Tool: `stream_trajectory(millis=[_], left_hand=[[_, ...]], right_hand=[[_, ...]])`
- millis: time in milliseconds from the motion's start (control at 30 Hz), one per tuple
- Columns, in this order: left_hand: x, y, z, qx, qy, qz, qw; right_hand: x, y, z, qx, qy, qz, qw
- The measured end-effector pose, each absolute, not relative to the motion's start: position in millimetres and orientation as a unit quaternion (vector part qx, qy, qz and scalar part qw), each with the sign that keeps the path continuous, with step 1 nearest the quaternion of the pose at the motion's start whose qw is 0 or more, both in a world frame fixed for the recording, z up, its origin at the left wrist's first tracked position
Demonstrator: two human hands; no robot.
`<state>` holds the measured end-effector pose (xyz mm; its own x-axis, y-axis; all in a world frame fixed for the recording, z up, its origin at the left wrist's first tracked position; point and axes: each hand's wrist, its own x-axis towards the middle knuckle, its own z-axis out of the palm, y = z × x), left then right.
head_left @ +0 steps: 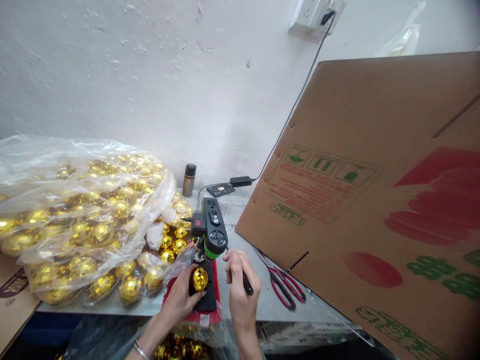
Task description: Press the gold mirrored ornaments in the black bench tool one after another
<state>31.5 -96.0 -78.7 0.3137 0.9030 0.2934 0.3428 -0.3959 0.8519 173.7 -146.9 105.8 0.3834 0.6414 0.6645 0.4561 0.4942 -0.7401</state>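
A small black and green bench machine [214, 227] stands on a black base at the front of the table. Below its head, my left hand [180, 295] steadies a shiny gold faceted ball [200, 279] between thumb and fingers. To the right of the machine, my right hand [242, 282] is closed around a black handle [247, 285], whose end sticks out of the fist. Whether that handle is joined to the machine is hidden. Several more gold balls [167, 255] lie just behind my left hand. A red sheet or tray [215, 315] is under the base.
Clear plastic bags [142, 240] full of gold balls fill the left side. A big cardboard box [337, 200] leans in on the right, with red-handled pliers [287, 287] beside it. Behind are a dark-capped can [189, 180] and a power adapter [240, 180] with a cable. More balls [180, 347] sit below the table edge.
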Motion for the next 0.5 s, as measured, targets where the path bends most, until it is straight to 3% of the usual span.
stream_trajectory(millis=[167,300,400,500], left_hand=[[3.2,-129.4,-92.5,0.771,0.409,0.41,0.267],[-9.0,-103.4,-43.9,0.77,0.451,0.422,0.162],[-2.1,-50.6,6.2,0.751,0.598,0.265,0.093],[12.8,-8.1,30.7,0.744,0.635,0.182,0.1]], right_hand=[[170.6,-147.9,108.1,-0.498,-0.543,0.078,0.671],[166.0,-150.6,90.7,-0.491,-0.535,0.077,0.683],[165.4,-151.1,86.3,-0.491,-0.534,0.075,0.684],[166.7,-150.9,86.1,-0.483,-0.539,0.07,0.686]])
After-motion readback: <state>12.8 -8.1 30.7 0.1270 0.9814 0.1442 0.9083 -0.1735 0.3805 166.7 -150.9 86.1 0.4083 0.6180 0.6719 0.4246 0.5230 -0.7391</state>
